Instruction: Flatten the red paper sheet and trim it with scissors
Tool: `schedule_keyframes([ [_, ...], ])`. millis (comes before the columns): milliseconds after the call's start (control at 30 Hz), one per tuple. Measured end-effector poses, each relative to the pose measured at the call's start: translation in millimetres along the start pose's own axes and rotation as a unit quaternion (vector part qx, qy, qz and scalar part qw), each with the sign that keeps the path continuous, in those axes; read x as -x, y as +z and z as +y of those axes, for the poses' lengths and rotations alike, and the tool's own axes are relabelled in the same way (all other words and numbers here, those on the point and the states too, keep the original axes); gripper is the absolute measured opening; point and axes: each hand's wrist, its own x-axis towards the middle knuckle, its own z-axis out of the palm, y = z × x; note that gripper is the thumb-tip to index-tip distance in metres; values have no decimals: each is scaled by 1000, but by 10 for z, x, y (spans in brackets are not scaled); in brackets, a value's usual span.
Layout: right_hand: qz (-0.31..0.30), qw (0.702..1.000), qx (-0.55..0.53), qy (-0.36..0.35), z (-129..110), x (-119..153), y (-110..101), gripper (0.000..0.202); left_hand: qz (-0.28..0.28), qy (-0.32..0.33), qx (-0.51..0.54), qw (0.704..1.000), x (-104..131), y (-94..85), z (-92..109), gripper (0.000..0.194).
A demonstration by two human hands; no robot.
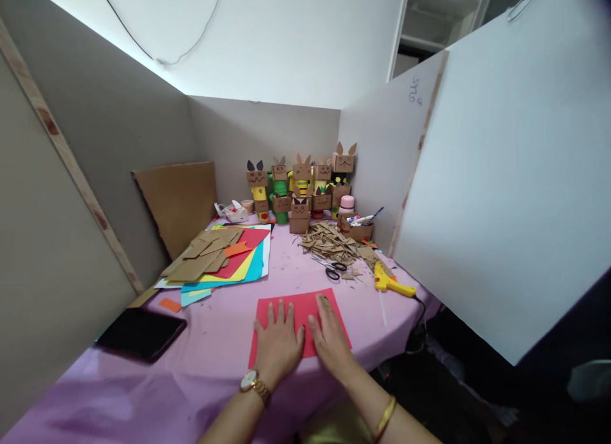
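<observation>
My left hand [278, 345] lies flat with fingers spread on the red rectangular paper sheet [291, 310], which rests on the pink tablecloth [214, 355] just in front of me. My right hand [331, 342] presses flat beside it, fingers together, holding nothing. Beyond the sheet lie black-handled scissors [335, 270], a yellow glue gun [389, 282] and a heap of brown cardboard scraps [331, 240]. A black tablet [140, 333] sits to the left.
</observation>
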Motion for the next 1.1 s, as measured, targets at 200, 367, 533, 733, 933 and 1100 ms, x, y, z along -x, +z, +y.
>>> schedule_keyframes([
  [200,33,997,43,46,356,98,-391,61,14,-1,7,1000,6,-10,10,57],
  [367,-5,994,98,43,129,-77,-354,60,29,-8,7,1000,32,-12,7,55],
  [533,-131,983,121,-41,-271,-244,-24,56,23,7,-2,1000,36,10,-11,52],
  [733,-140,971,192,24,12,-282,-195,63,20,-6,2,1000,21,13,-29,51],
  [933,-138,959,245,48,67,-256,-249,60,19,-8,26,999,-34,-26,29,51],
  [1100,-141,953,265,40,34,-228,-214,60,13,26,53,998,-199,41,84,50],
])
